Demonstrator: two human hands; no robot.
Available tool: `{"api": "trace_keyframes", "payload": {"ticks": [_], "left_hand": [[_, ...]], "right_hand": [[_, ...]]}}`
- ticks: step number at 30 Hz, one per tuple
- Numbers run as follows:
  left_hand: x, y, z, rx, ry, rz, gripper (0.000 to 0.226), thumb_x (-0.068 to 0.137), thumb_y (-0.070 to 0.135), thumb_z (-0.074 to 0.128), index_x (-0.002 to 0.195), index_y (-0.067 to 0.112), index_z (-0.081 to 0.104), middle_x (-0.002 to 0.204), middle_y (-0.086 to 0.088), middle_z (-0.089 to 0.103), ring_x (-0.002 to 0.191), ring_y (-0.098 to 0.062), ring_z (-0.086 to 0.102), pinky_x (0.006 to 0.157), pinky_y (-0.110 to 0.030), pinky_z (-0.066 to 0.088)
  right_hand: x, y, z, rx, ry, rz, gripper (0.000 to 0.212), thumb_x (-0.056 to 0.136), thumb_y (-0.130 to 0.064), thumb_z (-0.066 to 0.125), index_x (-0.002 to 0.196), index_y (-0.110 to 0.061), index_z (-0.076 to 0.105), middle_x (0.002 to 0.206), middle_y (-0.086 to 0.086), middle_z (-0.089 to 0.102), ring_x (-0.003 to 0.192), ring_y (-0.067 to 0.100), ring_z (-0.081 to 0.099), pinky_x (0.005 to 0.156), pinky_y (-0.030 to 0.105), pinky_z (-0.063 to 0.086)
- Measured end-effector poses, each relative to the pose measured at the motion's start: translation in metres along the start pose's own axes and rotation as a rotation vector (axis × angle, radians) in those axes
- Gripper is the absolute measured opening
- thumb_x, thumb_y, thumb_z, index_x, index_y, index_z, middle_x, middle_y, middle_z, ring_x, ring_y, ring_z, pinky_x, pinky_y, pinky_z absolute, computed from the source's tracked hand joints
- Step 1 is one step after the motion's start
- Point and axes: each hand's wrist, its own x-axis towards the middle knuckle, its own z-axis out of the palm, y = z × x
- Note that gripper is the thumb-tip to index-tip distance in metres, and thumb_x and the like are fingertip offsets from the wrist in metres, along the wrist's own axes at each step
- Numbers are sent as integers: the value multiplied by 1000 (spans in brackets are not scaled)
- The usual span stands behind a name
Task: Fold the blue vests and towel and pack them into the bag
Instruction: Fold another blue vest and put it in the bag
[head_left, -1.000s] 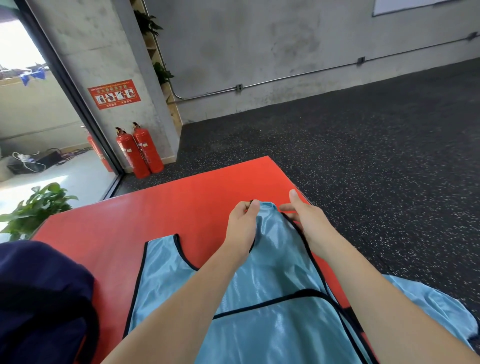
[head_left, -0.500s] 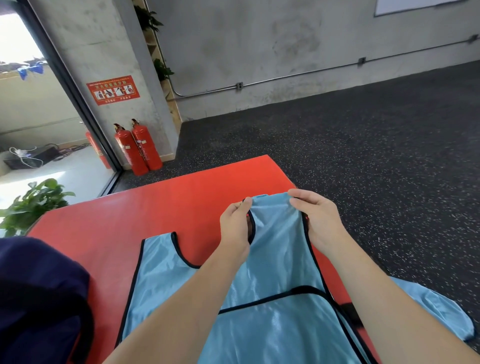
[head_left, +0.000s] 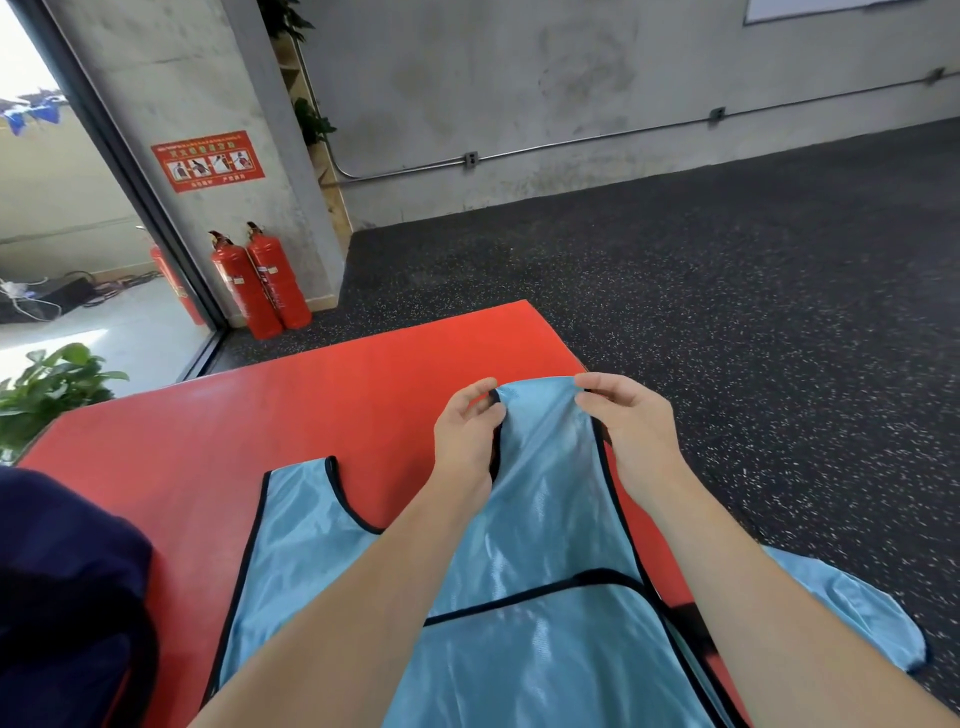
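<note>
Blue vest (head_left: 519, 597), glossy, black-edged: spread on the red mat (head_left: 270, 431), lower centre of the frame; one shoulder strap lifted toward centre frame, other strap flat at centre left; a black-trimmed edge crossing the cloth low in the frame.

Left hand (head_left: 467, 436): centre frame, fingers curled, pinching the left edge of the raised strap between thumb and fingertips.

Right hand (head_left: 628, 421): just right of centre, fingers curled over the strap's right top corner, pinching it; both hands close together, the strap end stretched between them; both forearms running in from the bottom edge over the vest.

Second piece of blue cloth (head_left: 857, 613): lower right, lying partly off the mat on the dark speckled floor (head_left: 727, 312); vest or towel, cannot tell.

Dark navy bag (head_left: 67, 597): lower left corner, on the mat's near left part, only partly in view; open or closed, cannot tell.

Red mat: filling the middle and lower left, far corner pointing up at centre.

Two red fire extinguishers (head_left: 260, 280): left of centre, upper half, upright against a concrete pillar; red sign (head_left: 208, 161) on the pillar above them.

Green plant (head_left: 47, 389): left edge, mid height, beside the glass door.

Grey concrete wall with a thin pipe (head_left: 597, 137): across the top of the frame.
</note>
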Motion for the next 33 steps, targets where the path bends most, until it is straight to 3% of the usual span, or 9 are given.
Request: {"api": "trace_keyframes", "payload": {"ticks": [3,6,10,15,18,20,26,30,33], "left_hand": [[11,-4,-6,460,-34,177,28,89,17,67,109,37,69,105,8,69,97,-11,65,99,-38,52],[21,-9,-19,1006,-183,248,45,93,35,64,137,28,55,119,2,57,110,-16,56,98,-27,42],[10,-15,-33,1386,-192,269,51,98,51,51,146,33,43,146,-5,34,134,-28,36,112,-47,31],[-40,-31,-52,1461,-245,508,45,103,47,37,144,32,47,155,2,36,141,-19,36,111,-40,29],[-68,-35,-76,1528,-261,489,67,93,59,16,147,32,45,158,2,36,146,-13,30,116,-36,22],[-81,-31,-98,1552,-245,423,69,94,62,12,151,34,38,162,6,28,149,-9,21,121,-35,13],[-120,6,-174,1499,-218,333,48,105,44,41,151,33,38,156,11,39,146,-10,31,122,-35,19],[-153,28,-219,1455,-149,228,48,100,41,54,147,32,46,142,9,53,132,-13,48,111,-29,36],[-179,34,-247,1356,-81,131,52,93,47,62,142,39,50,132,11,61,118,-10,58,102,-32,47]], "right_hand": [[0,6,-2,-179,-62,-29,31,88,-1,68,112,-20,74,115,-7,73,107,6,66,104,30,50],[0,18,-4,-591,-167,-21,42,89,-9,70,130,-8,63,132,4,63,122,22,57,106,34,44],[-8,33,-7,-967,-176,-191,30,92,-10,62,123,-11,65,129,6,60,121,26,53,104,35,42],[-24,38,10,-1125,-311,-337,36,102,-24,52,135,-13,58,142,2,54,134,21,46,112,33,36],[-38,51,16,-1356,-522,-267,80,93,-75,21,155,-26,33,163,-3,26,152,20,19,122,35,20],[-42,60,13,-1484,-604,-222,100,78,-84,-4,160,-31,13,169,-6,7,155,19,1,126,41,6],[-55,43,20,-1406,-612,-260,74,98,-69,26,158,-26,26,167,-6,15,155,16,5,126,40,4],[-76,26,17,-1353,-634,-337,52,98,-64,41,124,-25,62,123,-9,62,125,15,51,105,32,38],[-91,16,5,-1289,-655,-226,47,90,-68,51,89,-23,63,84,-10,62,81,8,59,74,29,49]]}}
